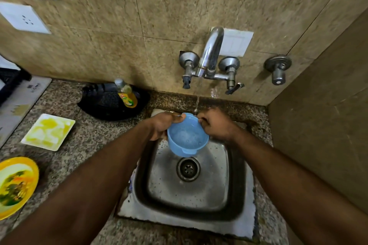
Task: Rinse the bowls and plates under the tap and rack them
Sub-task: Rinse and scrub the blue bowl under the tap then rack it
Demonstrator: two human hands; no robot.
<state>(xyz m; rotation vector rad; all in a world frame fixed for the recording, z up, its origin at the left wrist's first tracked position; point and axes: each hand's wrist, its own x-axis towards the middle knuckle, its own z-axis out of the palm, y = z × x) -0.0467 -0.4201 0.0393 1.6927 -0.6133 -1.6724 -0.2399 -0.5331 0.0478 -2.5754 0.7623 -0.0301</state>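
A light blue bowl (187,135) is held over the steel sink (191,213), tilted so its opening faces me, with some water inside. My left hand (162,125) grips its left rim. On the right rim my right hand (216,125) holds on with curled fingers. A thin stream runs from the tap (211,51) down onto the bowl's far rim between my hands. A square white plate (48,131) with yellow smears lies on the counter to the left. At the left edge sits a round yellow plate (15,185) with food remains.
A dish soap bottle (126,95) stands in a black pan (111,103) behind the square plate. The drain (188,168) is under the bowl. A tiled wall rises close on the right, and a spare valve (277,69) juts from the back wall.
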